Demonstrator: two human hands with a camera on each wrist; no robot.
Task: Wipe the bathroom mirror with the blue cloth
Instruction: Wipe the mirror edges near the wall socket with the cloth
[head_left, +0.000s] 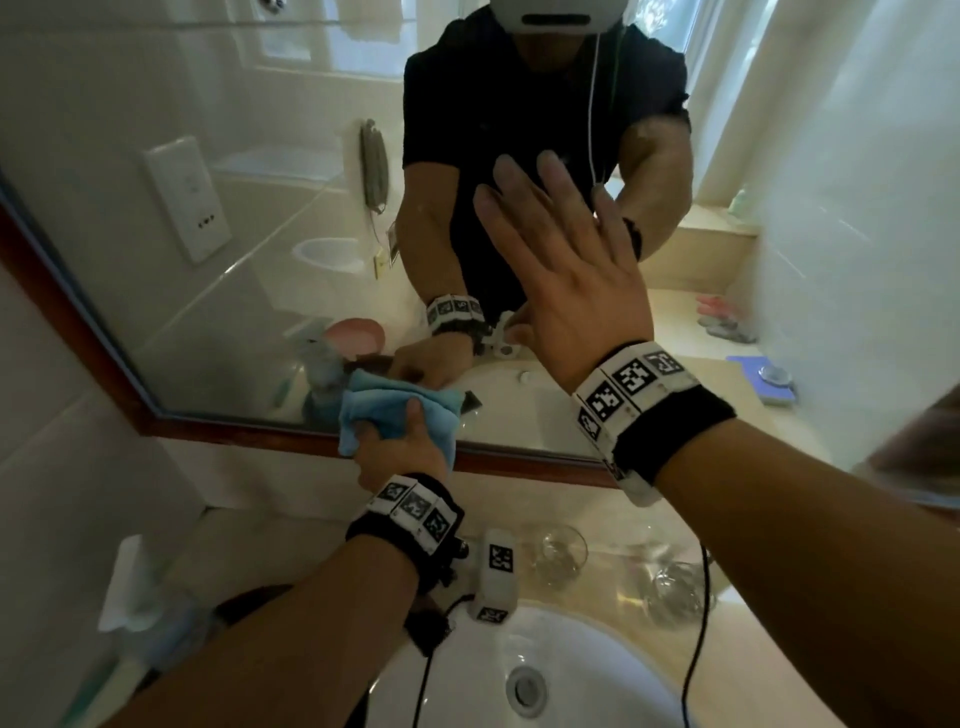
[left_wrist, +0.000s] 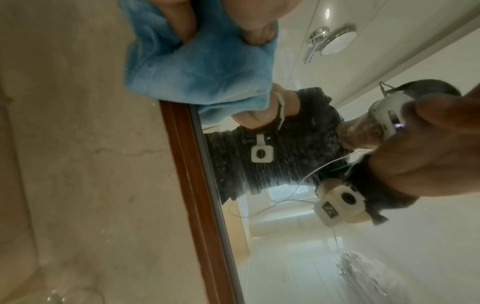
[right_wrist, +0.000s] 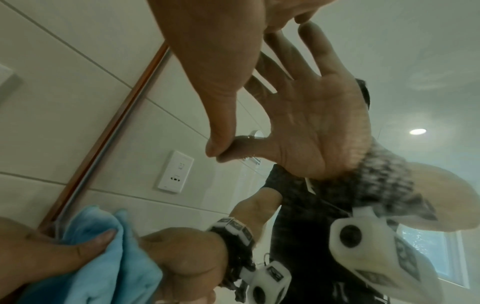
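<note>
A wood-framed bathroom mirror (head_left: 171, 249) hangs above the sink counter. My left hand (head_left: 400, 447) grips a bunched blue cloth (head_left: 384, 410) and holds it against the glass at the mirror's bottom edge, just above the brown frame (head_left: 249, 434). The left wrist view shows the blue cloth (left_wrist: 192, 61) with my fingers (left_wrist: 182, 22) curled into it beside the frame (left_wrist: 192, 164). My right hand (head_left: 566, 260) is flat and spread, fingertips and thumb touching the glass higher up and to the right. In the right wrist view my thumb (right_wrist: 221, 127) meets its reflection, and the blue cloth (right_wrist: 103, 257) is at lower left.
A white sink basin (head_left: 524, 675) lies below my arms. Two clear glasses (head_left: 563, 556) (head_left: 680, 592) stand on the beige counter (head_left: 753, 654) behind the sink. A white soap holder (head_left: 127, 587) is fixed to the left wall. Cables hang from both wrists.
</note>
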